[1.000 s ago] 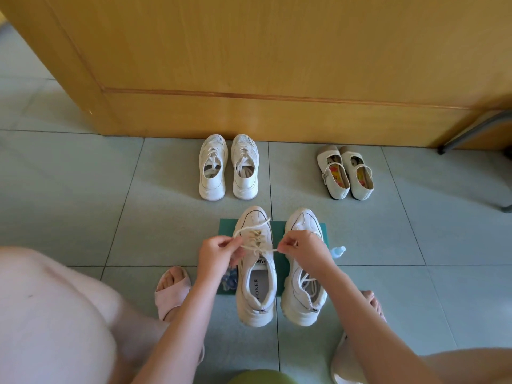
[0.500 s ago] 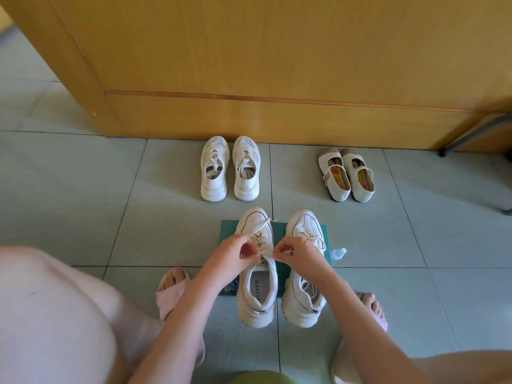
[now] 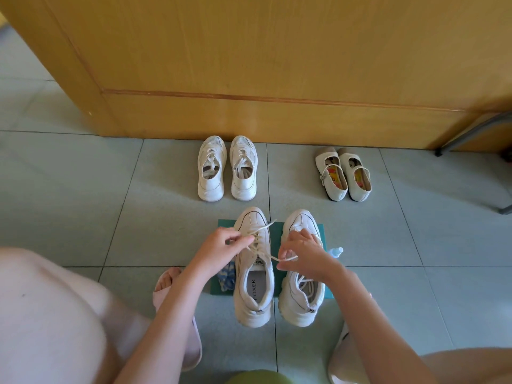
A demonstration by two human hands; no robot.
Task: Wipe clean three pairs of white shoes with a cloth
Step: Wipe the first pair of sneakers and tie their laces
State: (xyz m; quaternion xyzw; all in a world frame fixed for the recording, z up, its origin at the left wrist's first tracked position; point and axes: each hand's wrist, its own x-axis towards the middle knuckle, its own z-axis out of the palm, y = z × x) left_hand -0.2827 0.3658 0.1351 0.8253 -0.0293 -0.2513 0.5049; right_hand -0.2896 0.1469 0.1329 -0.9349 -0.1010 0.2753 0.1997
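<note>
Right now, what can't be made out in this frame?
All in the head view:
Blue patterned thing: mostly behind left hand and near sneaker; whether it is the cloth is unclear.
Bottle: only its cap end shows past right hand.
Green object: cut off by bottom edge.
Lace: knot state hidden by both hands.

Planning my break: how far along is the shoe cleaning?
Done: nothing I can confirm. In hand: left hand and right hand pinch the laces of a near sneaker on the green mat; the cloth lies unheld beside it. Remaining: lace-up pair and strap pair by the wood.
</note>
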